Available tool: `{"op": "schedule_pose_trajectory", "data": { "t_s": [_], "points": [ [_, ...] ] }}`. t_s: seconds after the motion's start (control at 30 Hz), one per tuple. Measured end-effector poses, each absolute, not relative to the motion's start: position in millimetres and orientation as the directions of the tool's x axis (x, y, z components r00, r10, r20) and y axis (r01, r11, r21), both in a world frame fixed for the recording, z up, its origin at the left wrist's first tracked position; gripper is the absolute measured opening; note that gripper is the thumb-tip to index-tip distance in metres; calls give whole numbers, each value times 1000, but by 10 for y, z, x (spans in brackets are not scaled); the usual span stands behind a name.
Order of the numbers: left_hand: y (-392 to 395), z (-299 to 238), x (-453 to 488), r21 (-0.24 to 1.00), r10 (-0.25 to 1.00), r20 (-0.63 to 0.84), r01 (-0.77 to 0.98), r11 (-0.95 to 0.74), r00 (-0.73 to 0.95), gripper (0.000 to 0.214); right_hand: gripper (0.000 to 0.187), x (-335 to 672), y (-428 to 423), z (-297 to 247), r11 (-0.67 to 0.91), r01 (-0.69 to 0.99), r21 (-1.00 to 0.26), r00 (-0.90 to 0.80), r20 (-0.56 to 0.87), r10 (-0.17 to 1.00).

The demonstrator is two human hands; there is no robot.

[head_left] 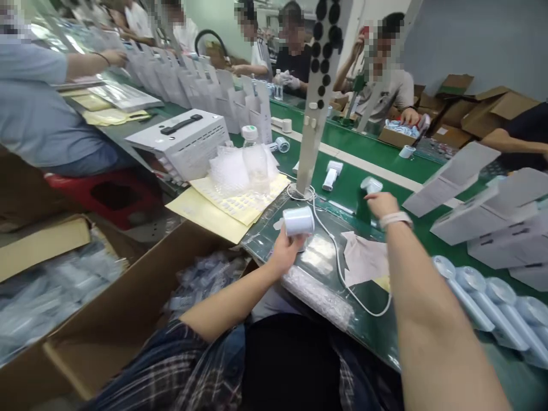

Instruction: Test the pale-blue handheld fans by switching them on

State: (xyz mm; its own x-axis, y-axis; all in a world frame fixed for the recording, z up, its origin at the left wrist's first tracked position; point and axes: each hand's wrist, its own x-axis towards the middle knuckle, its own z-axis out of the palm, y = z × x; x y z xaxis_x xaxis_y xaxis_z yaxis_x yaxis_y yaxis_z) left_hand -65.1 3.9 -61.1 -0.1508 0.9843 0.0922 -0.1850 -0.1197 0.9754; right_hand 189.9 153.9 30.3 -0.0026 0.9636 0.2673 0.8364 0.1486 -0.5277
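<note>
My left hand (286, 251) is wrapped round a pale blue-and-white hair dryer (298, 221), its barrel lying sideways above the near edge of the bench. Its handle is mostly hidden by my palm. Further out to the right, my right hand (382, 206) is closed on another hair dryer (371, 185) over the green belt; my fingers cover its lower part. One more hair dryer (332, 174) lies on the belt to the left of it. Below my hands are a pinkish cloth (363, 260), a white cable (338, 257) and a roll of clear plastic wrap (319, 299).
A metal post (312, 114) rises ahead. Left stand yellow label sheets (205, 211), a clear bottle (256, 162) and a white machine (188, 140). Several bagged hair dryers (492, 302) and white boxes (483, 222) line the right. A cardboard box (124, 314) stands lower left. Co-workers sit around.
</note>
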Motion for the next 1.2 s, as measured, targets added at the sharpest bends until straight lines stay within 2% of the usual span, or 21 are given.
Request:
{"op": "schedule_pose_trajectory", "data": {
  "t_s": [0.07, 0.13, 0.2, 0.27, 0.33, 0.4, 0.43, 0.5, 0.53, 0.6, 0.67, 0.73, 0.8, 0.87, 0.97, 1.1, 1.2],
  "points": [
    [77, -536, -552, 955, 991, 56, -284, -89, -121, 77, 34, 1968, 1371, 458, 138, 844, -519, -20, 226, 974],
    [120, -442, -395, 886, 1000, 18, -463, -24, -19, 82, 30, 1937, 1027, 518, 184, 851, -492, -82, 221, 972],
    [152, -362, -227, 741, 989, -18, -662, 114, 149, 84, 33, 1830, 524, 470, 316, 855, -412, -206, 290, 935],
    [150, -325, -97, 583, 953, -53, -766, 271, 297, 80, 36, 1738, -10, 351, 446, 839, -311, -330, 360, 873],
    [107, -331, -27, 515, 930, -88, -783, 349, 357, 78, 39, 1757, -418, 208, 481, 795, -369, -383, 310, 870],
    [40, -354, -12, 499, 923, -99, -784, 370, 373, 78, 40, 1908, -616, 65, 296, 822, -487, -240, 176, 955],
    [5, -361, -17, 500, 920, -92, -781, 373, 380, 79, 40, 2008, -642, -8, 142, 859, -492, -102, 107, 989],
    [-56, -351, -42, 512, 916, -66, -775, 371, 395, 80, 35, 2175, -616, -152, -130, 906, -403, 169, 62, 984],
    [-80, -334, -57, 518, 916, -51, -774, 364, 397, 79, 31, 2212, -595, -219, -187, 915, -357, 227, 75, 971],
    [-116, -280, -88, 534, 917, -20, -771, 347, 399, 78, 22, 2166, -607, -318, -142, 929, -342, 181, 87, 980],
    [-138, -215, -121, 554, 917, 9, -766, 327, 398, 82, 20, 2006, -721, -353, -31, 916, -400, 69, 80, 994],
    [-153, -157, -152, 576, 920, 33, -759, 302, 391, 86, 24, 1822, -897, -329, 68, 842, -535, -60, 32, 998],
    [-167, -110, -174, 587, 926, 56, -762, 273, 374, 86, 32, 1678, -1051, -269, 87, 651, -754, -188, -50, 981],
    [-183, -73, -186, 582, 930, 80, -774, 250, 360, 83, 38, 1588, -1126, -200, 30, 437, -899, -252, -90, 963],
    [-217, -28, -184, 580, 933, 99, -782, 229, 346, 83, 35, 1503, -1127, -104, 9, 340, -940, -279, -92, 956],
    [-246, 5, -176, 603, 941, 86, -769, 211, 326, 86, 20, 1373, -1122, -29, -45, 226, -973, -285, -110, 952],
    [-236, -1, -182, 589, 936, 105, -780, 213, 335, 85, 26, 1293, -1149, -60, 10, 208, -978, -203, -33, 979]
  ]
}}
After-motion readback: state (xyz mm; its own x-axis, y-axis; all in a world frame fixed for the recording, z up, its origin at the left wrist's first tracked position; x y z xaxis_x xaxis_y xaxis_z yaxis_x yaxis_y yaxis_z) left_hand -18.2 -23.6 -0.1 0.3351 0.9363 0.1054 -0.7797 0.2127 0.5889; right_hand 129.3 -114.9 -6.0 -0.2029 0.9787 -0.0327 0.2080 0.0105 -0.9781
